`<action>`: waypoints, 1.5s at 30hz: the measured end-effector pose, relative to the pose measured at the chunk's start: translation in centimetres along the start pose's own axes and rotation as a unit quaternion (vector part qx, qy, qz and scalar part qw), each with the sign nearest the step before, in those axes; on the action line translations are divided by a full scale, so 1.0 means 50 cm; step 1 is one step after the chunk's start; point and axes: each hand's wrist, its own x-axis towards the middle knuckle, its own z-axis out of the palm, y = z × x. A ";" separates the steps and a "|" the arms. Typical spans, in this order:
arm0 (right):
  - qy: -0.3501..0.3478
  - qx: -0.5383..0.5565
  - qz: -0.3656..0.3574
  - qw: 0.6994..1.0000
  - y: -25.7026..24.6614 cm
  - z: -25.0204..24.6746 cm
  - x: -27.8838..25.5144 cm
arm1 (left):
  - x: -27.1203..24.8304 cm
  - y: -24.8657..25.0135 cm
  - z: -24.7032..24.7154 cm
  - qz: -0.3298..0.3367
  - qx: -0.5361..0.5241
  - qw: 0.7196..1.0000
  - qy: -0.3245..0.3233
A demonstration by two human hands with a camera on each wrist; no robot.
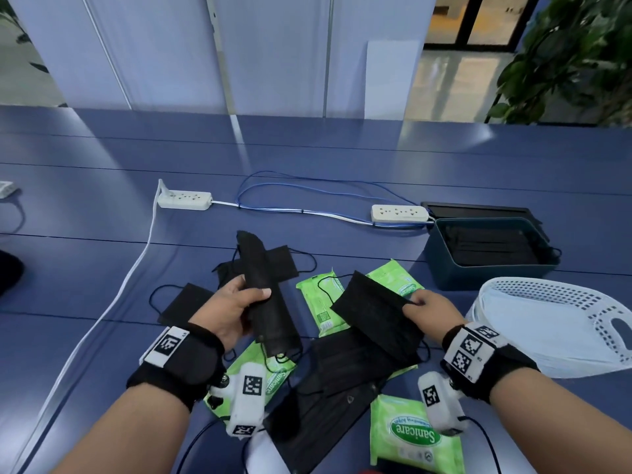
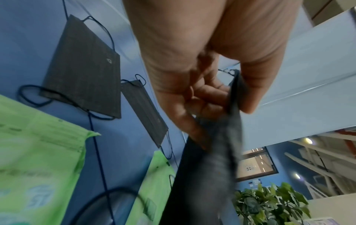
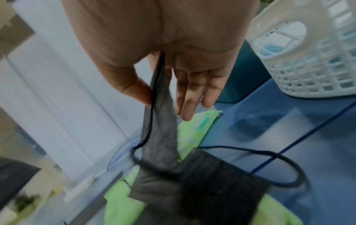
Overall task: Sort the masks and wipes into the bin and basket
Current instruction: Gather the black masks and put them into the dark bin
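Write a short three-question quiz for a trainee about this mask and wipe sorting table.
1. True or false: the left hand holds a green wipes pack.
2. What already lies inside the dark blue bin?
A) wipes packs
B) black masks
C) nothing visible
3. Fill in: the right hand pinches a black mask by its ____.

Key
1. False: it grips a black mask, held off the table.
2. B. The white basket stands to the right of the bin, nearer the person.
3. Edge, between thumb and fingers; wipes packs and more masks still lie loose on the table.
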 end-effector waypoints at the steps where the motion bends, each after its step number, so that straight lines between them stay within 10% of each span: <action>1: 0.011 0.030 -0.004 0.999 -0.001 -0.009 -0.004 | -0.001 0.003 0.003 0.007 -0.007 1.000 0.009; 13: 0.023 0.447 -0.020 0.894 -0.052 -0.078 -0.044 | 0.014 -0.023 0.050 -0.012 -0.068 0.997 -0.041; 28: -0.177 0.495 -0.135 0.840 -0.155 -0.026 -0.081 | 0.024 -0.049 0.112 -0.121 -0.197 0.967 -0.103; 35: -0.161 0.213 -0.114 0.957 -0.121 -0.010 -0.049 | 0.022 -0.034 0.120 -0.100 -0.164 0.972 -0.139; 45: -0.182 0.283 -0.083 0.938 -0.099 -0.005 -0.041 | 0.030 -0.058 0.143 -0.021 0.064 0.984 -0.165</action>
